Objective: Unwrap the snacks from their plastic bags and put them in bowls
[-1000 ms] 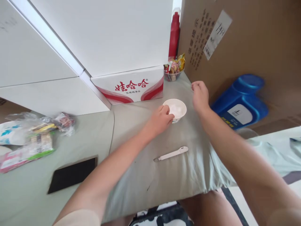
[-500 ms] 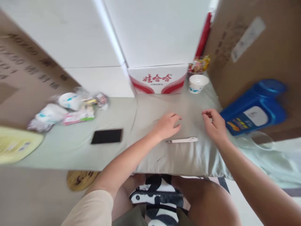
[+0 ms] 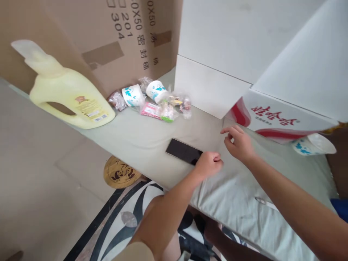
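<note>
My left hand (image 3: 208, 165) is curled closed beside the right end of a black phone (image 3: 182, 150) lying on the pale green cloth, and it overlaps the phone's corner in view. Whether anything sits inside its fingers is hidden. My right hand (image 3: 239, 143) hovers over the cloth, further back and to the right. Its index finger stretches out to the left, apart from the bent thumb, and I see nothing held there. Partly covered by my right forearm, a slim white-handled tool (image 3: 266, 203) lies on the cloth near the front.
Two paper cups (image 3: 133, 95) and wrapped snacks (image 3: 151, 110) lie by a cardboard box (image 3: 108, 21). A yellow jug (image 3: 72, 98) leans at left. White boxes (image 3: 212, 83) line the back. Another paper cup (image 3: 314, 144) is at right. The cloth-covered surface (image 3: 130, 141) drops off at its front edge.
The view has swung left, bringing the yellow jug fully in. My left hand has curled closed and is now by the phone. My right hand's index finger has stretched out.
</note>
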Motion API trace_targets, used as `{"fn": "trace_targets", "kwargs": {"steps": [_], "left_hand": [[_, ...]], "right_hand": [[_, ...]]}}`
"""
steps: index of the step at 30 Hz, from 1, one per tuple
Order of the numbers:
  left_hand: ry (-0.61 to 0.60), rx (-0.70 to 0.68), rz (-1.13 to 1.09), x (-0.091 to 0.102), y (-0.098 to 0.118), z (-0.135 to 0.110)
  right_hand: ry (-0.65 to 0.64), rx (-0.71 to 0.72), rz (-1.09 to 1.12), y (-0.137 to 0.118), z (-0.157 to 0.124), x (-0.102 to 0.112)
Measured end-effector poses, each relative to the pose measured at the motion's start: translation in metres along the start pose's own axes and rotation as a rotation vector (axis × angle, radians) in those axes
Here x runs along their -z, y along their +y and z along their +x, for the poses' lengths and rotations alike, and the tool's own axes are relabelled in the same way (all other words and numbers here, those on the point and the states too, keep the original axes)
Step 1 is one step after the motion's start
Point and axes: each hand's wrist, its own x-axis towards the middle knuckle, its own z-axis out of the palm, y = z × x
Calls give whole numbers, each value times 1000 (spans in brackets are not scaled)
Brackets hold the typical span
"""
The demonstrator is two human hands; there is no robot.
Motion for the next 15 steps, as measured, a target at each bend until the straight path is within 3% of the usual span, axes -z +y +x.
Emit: {"fn": "trace_targets", "kwargs": {"steps": [6,8,12,15], "left_hand": [[-51,18,-280,42,-12,11],[-69,44,-358,52,-14,13],[-105,127,-480,65,-18,18],[-55,254,-604,72,-20,21]], "right_hand": [[-17,359,-2,-89,150,-75],[-82,424,-25,-115,204,-105],[-295,364,-167,-145,287,-165],[-420,312,-311,-144,309,-195]]}}
